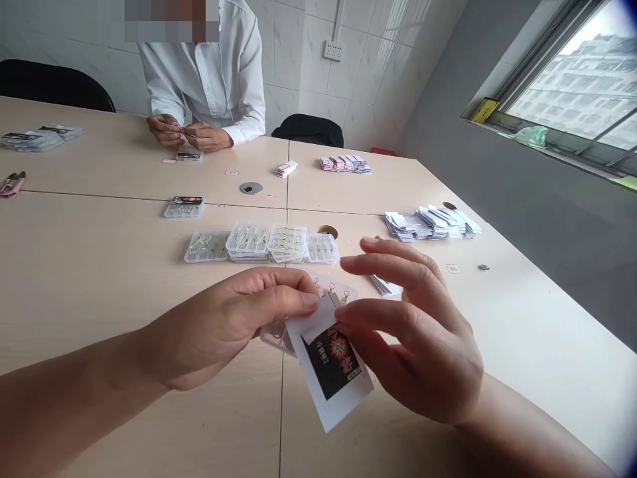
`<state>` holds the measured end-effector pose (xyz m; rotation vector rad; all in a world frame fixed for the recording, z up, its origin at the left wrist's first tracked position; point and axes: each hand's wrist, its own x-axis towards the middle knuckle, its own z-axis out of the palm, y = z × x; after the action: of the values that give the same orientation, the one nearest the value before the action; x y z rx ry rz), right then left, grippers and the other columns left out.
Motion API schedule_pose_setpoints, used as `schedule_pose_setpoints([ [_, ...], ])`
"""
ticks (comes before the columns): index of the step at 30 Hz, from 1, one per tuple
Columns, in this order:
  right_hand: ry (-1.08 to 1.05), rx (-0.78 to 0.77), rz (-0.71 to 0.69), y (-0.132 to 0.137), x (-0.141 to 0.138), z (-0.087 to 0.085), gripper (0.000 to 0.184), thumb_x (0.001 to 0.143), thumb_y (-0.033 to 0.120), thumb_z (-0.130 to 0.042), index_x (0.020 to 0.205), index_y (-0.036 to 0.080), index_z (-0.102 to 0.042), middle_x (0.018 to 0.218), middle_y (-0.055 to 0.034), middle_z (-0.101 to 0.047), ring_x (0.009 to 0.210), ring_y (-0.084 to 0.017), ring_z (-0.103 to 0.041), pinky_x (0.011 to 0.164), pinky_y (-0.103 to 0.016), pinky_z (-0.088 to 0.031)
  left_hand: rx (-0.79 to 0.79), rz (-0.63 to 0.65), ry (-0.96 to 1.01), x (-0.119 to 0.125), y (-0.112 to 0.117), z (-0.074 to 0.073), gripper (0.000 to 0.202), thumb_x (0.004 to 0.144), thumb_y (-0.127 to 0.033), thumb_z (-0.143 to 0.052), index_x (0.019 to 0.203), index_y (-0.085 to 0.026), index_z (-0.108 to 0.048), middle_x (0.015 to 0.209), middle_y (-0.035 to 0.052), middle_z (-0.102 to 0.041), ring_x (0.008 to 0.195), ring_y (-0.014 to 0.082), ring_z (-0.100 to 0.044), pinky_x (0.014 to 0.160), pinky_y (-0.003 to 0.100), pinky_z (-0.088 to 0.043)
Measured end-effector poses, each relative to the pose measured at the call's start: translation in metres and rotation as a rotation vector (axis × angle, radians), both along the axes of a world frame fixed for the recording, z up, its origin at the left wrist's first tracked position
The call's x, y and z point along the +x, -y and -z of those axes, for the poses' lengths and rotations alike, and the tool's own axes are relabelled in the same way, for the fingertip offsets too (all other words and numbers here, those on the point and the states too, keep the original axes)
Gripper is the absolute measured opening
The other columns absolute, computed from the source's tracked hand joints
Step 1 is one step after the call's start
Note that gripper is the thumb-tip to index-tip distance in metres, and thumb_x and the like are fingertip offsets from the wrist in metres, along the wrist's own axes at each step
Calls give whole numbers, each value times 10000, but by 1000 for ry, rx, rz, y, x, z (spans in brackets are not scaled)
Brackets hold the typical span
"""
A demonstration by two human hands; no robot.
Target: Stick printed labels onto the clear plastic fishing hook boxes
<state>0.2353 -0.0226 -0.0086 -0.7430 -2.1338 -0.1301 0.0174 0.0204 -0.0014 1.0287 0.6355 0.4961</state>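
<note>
My left hand (233,325) is closed in a pinch on a clear plastic case (279,335) and on the folded top of a white paper label (334,375) with a black printed panel. Small hooks show inside the case by my fingertips. My right hand (418,332) is close on the right, its lower fingers touching the label's right edge, its upper fingers stretched out and apart. Both hands hover just above the pale wooden table (99,285).
A row of filled clear cases (263,244) lies beyond my hands, one more case (184,207) behind. White label piles (430,224) lie at right, more (346,163) farther back. A person in a white shirt (209,73) works across the table. Black chairs stand behind.
</note>
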Motion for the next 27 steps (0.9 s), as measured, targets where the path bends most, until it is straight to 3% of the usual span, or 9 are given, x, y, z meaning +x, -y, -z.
schedule_pose_setpoints([
  [7,-50,78,-47,0,-3,0,194,906,42,-647,1029,193,-647,1197,-136,-709,1219,-260,-645,1075,-465,-547,-13,-3,-3,-3,5,-6,206,899,-352,-751,766,-199,-719,750,-12,-649,719,119,-592,671,156,-524],
  [13,-183,-176,-125,0,-3,0,420,964,194,-710,1362,164,-581,1282,-158,-676,1263,-232,-639,1059,-401,-574,2,-55,-20,-3,6,-4,201,893,-389,-764,834,-202,-722,865,11,-671,825,148,-614,737,194,-534],
  [19,-214,-322,-158,0,-2,-2,284,950,278,-752,1214,189,-697,1257,-143,-693,1200,-238,-686,1013,-402,-610,-21,-12,14,-3,8,-6,180,902,-360,-756,852,-187,-759,875,36,-698,861,168,-656,750,204,-551],
  [27,-265,-307,-138,2,-2,-5,107,947,107,-712,1033,169,-726,1176,-119,-709,1122,-180,-706,976,-310,-606,-115,-7,25,-4,3,-8,200,912,-332,-759,816,-158,-742,768,2,-631,684,101,-562,641,159,-513],
])
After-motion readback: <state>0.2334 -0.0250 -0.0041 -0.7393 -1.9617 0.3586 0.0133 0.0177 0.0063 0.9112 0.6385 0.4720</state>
